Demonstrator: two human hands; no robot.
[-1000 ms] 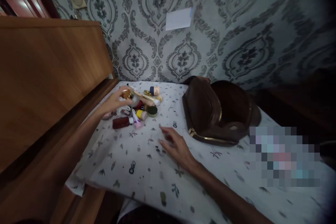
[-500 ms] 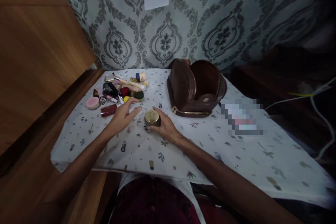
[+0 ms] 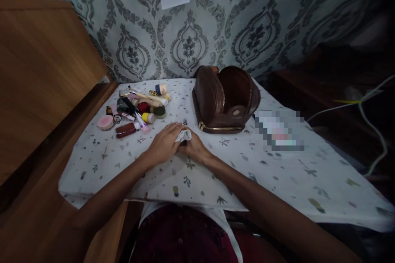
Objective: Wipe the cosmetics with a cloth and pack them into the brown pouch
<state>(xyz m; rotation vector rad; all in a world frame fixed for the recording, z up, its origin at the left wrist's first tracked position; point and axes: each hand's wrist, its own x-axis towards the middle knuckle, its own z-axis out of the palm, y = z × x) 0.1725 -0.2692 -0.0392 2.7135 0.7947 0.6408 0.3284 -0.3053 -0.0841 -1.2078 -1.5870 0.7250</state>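
Observation:
My left hand (image 3: 163, 144) lies over the top of something, fingers pressed together around a crumpled piece of white cloth or tissue (image 3: 184, 135). Against it, my right hand (image 3: 196, 148) curls round the gold-lidded round jar seen half a second earlier; only a dark sliver shows between the palms. To the left spreads a heap of cosmetics: a dark red bottle (image 3: 125, 130), a pink compact (image 3: 105, 122), a yellow-banded tube (image 3: 148, 118) and a green-lidded pot (image 3: 159, 111). Beyond my right hand stands a brown leather cosmetic bag (image 3: 210, 98), unzipped.
A white patterned cloth (image 3: 197, 185) covers the table. Wooden furniture (image 3: 46, 74) borders it on the left, a papered wall (image 3: 135, 4) behind. At right lie a blurred flat item (image 3: 279, 131) and a white cable (image 3: 381, 139).
My left hand has moved right from beside the cosmetics onto the jar, with white cloth now showing between the hands. The jar's gold lid is covered. The view has shifted slightly.

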